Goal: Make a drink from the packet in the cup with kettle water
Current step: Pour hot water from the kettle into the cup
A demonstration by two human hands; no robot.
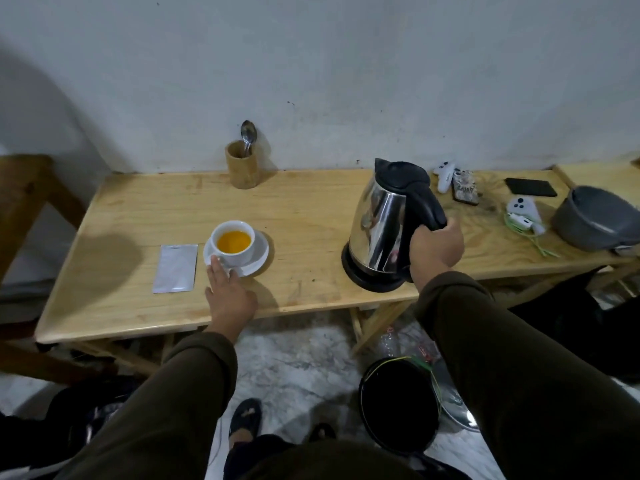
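Water is poured: the cup [232, 243] near the table's [311, 209] front edge holds orange drink, left hand [231, 295] fingers spread steadying its saucer [258, 255], right hand [437, 244] gripping the seated kettle [384, 223]; stirring remains, I judge.

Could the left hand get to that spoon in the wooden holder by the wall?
Probably yes. The left hand rests by the saucer, and the table is bare between the cup and the spoon.
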